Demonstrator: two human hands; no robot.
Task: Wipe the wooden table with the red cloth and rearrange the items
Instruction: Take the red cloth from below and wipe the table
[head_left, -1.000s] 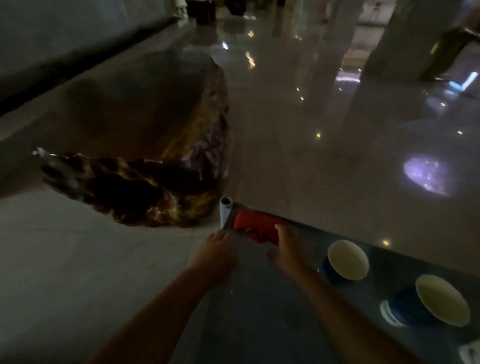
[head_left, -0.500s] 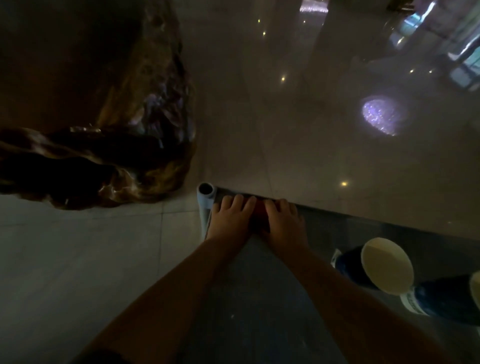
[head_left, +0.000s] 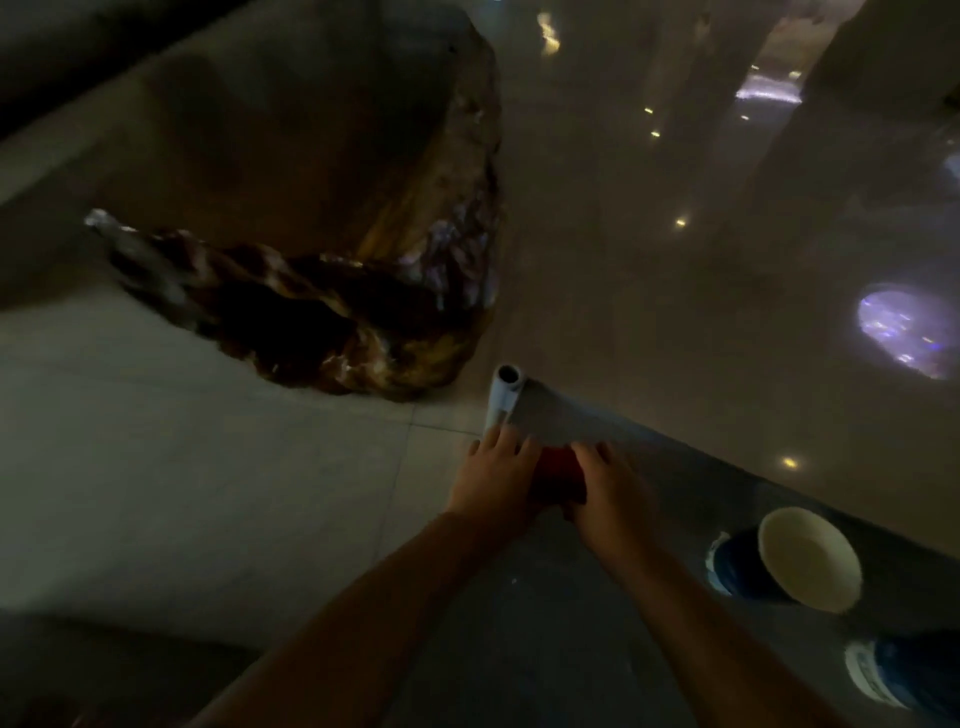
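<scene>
The red cloth (head_left: 558, 475) lies bunched on the dark table top (head_left: 545, 639) near its far left corner. My left hand (head_left: 496, 480) and my right hand (head_left: 613, 499) press on it from either side, fingers spread over it, so only a strip of red shows between them. A pale rolled sheet (head_left: 504, 397) lies along the table's left edge just beyond my left fingertips. A blue cup with a cream inside (head_left: 789, 558) stands to the right of my right arm. A second blue cup (head_left: 904, 675) is partly cut off at the lower right.
A large glossy carved wooden block (head_left: 363, 270) sits on the tiled floor to the upper left, close to the table corner. Shiny floor tiles (head_left: 701, 291) with light reflections stretch beyond the table's far edge. The scene is dim.
Both hands came together on the red cloth near the far corner, then drew it back toward me, away from the rolled sheet. The camera view shifted too.
</scene>
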